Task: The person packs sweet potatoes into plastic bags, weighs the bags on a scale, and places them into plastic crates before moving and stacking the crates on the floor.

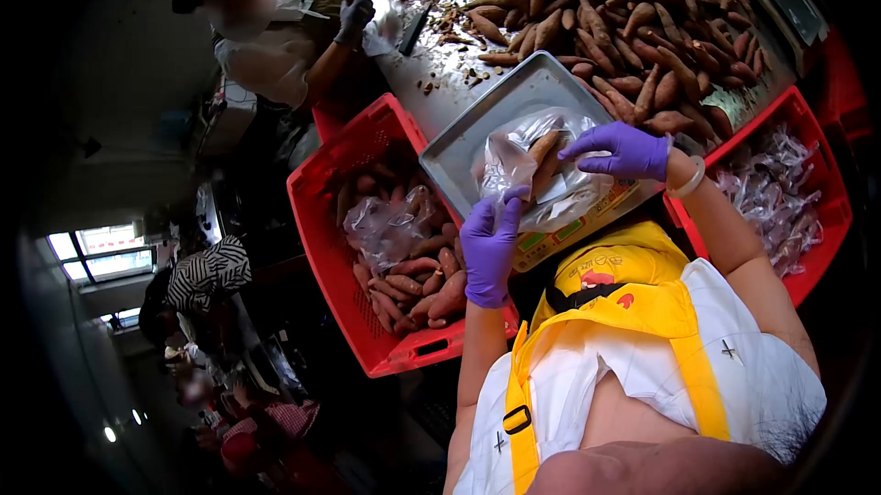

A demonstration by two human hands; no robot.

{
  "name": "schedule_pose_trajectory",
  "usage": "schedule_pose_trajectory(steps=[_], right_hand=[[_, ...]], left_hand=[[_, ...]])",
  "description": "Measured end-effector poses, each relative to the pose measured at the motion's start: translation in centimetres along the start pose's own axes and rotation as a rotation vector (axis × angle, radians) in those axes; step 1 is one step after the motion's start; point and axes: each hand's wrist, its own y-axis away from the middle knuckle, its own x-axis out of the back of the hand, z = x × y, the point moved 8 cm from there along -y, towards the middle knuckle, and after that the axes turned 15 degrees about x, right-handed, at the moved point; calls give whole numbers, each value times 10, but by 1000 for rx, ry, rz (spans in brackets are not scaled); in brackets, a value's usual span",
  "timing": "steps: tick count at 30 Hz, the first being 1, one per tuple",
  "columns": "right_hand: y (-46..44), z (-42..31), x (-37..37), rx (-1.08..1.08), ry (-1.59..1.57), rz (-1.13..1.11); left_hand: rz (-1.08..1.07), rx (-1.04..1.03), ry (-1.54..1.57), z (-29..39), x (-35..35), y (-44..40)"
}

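thin, clear plastic bag (506, 161): is lying on a shallow grey tray (482, 108), with long brown sweet potatoes (544, 144) showing inside.
left hand in a purple glove (490, 252): is pinching the bag's near edge with thumb and finger.
right hand in a purple glove (627, 148): is curving its fingers by the bag's right side; one cannot tell if it is gripping.
feel of the bag: the plastic is probably acting soft, light and slippery, while the sweet potatoes are likely staying hard and making it heavy.
best place to hold: gathering the loose top looks good, with a palm supporting the lumps, as thin plastic may be tearing easily.
red plastic crate on the left (308, 220): is holding loose pinkish-brown sweet potatoes (451, 295) and a crumpled clear bag (390, 227).
red plastic crate on the right (809, 124): is holding many shiny clear bags (780, 194).
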Motion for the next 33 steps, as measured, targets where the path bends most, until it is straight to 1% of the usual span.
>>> schedule_pose_trajectory(steps=[1, 3, 5, 6, 7, 9, 10, 11, 12, 13, 14, 15, 16, 17, 19, 20, 21, 23, 24, 25, 26, 27, 29, 30, 31, 32, 33], right_hand=[[2, 3, -5, -12, 116, -35], [8, 7, -9, -48, 287, -15], [10, 11, -12, -68, 246, 29], [11, 13, -15, -75, 182, 48], [9, 15, -16, -82, 117, 61], [4, 10, -13, -89, 110, 73], [4, 12, -13, -110, 79, 77], [4, 17, -12, -137, 45, 83], [5, 23, -12, -161, -31, 104], [6, 30, -11, -167, -38, 98], [5, 29, -9, -159, -23, 89], [4, 28, -9, -149, -10, 81], [5, 31, -9, -141, 0, 77], [8, 31, -12, -189, -108, 130], [11, 40, -14, -151, -109, 115], [12, 42, -15, -177, -82, 107], [15, 52, -16, -166, -56, 118], [25, 81, -16, -204, 5, 134], [26, 86, -14, -220, 22, 141], [25, 88, -13, -235, 38, 159], [14, 85, -14, -175, 48, 114], [14, 89, -14, -181, -8, 148], [18, 98, -9, -159, 79, 160], [17, 96, -9, -152, 86, 157], [18, 96, -10, -183, 28, 177], [17, 98, -12, -212, -33, 199], [15, 100, -15, -204, -32, 201]], left_hand=[[12, 9, -38, -5, 1, 2], [26, 1, 92, -21, 3, 6], [57, 16, -8, -35, 14, 11], [142, -56, -139, -31, 21, 18], [128, -115, -126, -21, 26, 28], [205, -220, -97, -27, 55, 38], [356, -203, -161, -28, 78, 49], [498, -93, -322, -76, 119, 45], [643, -81, -638, -83, 152, 58], [784, 123, -988, -88, 181, 71], [987, 193, -1281, -111, 210, 88], [1012, 351, -1285, -131, 238, 104], [1024, 440, -1265, -149, 256, 121], [1042, 526, -1243, -160, 274, 140], [896, 797, -1348, -177, 277, 163], [870, 776, -1420, -203, 284, 166], [929, 656, -1383, -201, 282, 167], [914, 687, -1303, -188, 280, 166], [955, 604, -1291, -188, 281, 162], [955, 560, -1300, -170, 275, 158], [1041, 472, -1312, -155, 282, 154], [1094, 389, -1315, -147, 278, 153], [1107, 418, -1292, -151, 277, 156], [932, 724, -1333, -175, 286, 152], [734, 1022, -1350, -200, 290, 155], [666, 1025, -1356, -204, 291, 151], [675, 1022, -1356, -200, 297, 149]])
